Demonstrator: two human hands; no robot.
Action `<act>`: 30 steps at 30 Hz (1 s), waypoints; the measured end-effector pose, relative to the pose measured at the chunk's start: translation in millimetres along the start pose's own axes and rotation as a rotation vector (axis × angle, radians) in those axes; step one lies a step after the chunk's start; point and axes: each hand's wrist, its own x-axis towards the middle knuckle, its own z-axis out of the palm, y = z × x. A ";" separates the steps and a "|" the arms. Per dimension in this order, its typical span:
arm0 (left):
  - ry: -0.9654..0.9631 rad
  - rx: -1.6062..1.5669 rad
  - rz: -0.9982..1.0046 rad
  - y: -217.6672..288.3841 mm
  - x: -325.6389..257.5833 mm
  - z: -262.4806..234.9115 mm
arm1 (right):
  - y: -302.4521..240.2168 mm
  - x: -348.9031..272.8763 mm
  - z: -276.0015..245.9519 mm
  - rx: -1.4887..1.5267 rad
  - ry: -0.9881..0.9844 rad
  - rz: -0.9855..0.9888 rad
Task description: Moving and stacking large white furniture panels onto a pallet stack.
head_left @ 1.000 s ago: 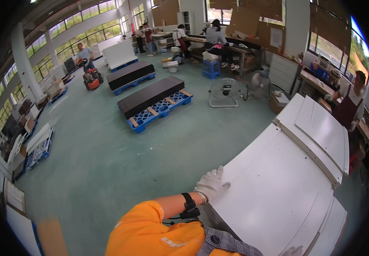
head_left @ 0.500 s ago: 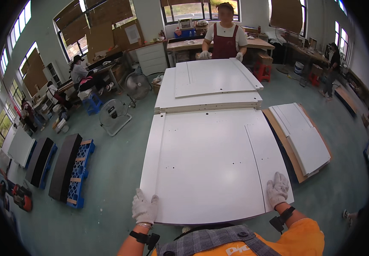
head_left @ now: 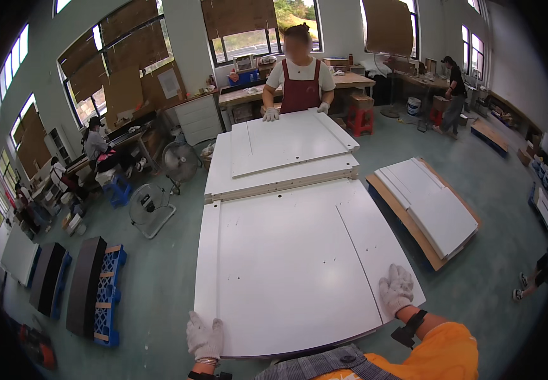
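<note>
A large white panel (head_left: 280, 272) with small drilled holes and grooves near its sides lies flat before me. My left hand (head_left: 204, 335), in a pale work glove, rests at its near left edge, thumb apart from the fingers. On the panel's near right side lies my right hand (head_left: 397, 288), also gloved, palm down with fingers loosely spread. Beyond the panel stands a stack of white panels (head_left: 280, 180), topped by a smaller white panel (head_left: 286, 142). Across from me a person in a dark red apron (head_left: 300, 88) has both gloved hands at that top panel's far edge.
To the right, white panels (head_left: 429, 199) lie on a brown board (head_left: 388, 206). Floor fans (head_left: 150, 206), a blue pallet (head_left: 107, 297) and long dark blocks (head_left: 86, 285) stand at the left. Workbenches (head_left: 350, 80) and other people are further back.
My view has tilted upward and turned slightly, so the scene sits lower and further left. Both hands stay at the same spots on the panel. The person opposite stands more upright.
</note>
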 end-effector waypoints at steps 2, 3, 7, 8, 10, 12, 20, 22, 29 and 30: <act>-0.030 -0.025 -0.004 2.2 -0.5 -3.3 | -1.2 0.4 -2.3 0.004 -0.002 0.012; -0.026 -0.029 0.002 2.9 0.1 -3.3 | -0.8 0.7 -2.2 0.005 -0.001 0.002; -0.037 -0.021 -0.023 3.9 -1.6 -3.7 | 5.9 1.4 5.8 -0.014 0.057 -0.052; -0.040 -0.018 -0.034 4.2 -0.7 -3.1 | 6.3 2.5 5.7 -0.011 0.064 -0.048; -0.037 -0.008 -0.021 2.0 0.9 0.9 | 4.4 1.7 2.4 -0.005 0.038 -0.043; -0.035 0.003 -0.011 -0.4 2.2 3.3 | -0.2 1.3 -6.2 0.008 -0.003 -0.019; -0.026 0.040 -0.016 3.1 -3.9 0.5 | -2.3 1.1 -10.7 0.050 -0.001 -0.058; -0.026 0.033 -0.021 6.8 -3.3 -2.7 | 0.5 -0.4 -6.5 0.034 0.047 -0.067; -0.018 -0.023 0.024 -4.4 7.0 8.0 | 3.8 -1.4 1.3 0.030 0.087 -0.084; -0.018 -0.021 0.022 -5.8 7.8 8.7 | 3.5 -3.5 2.7 0.031 0.108 -0.072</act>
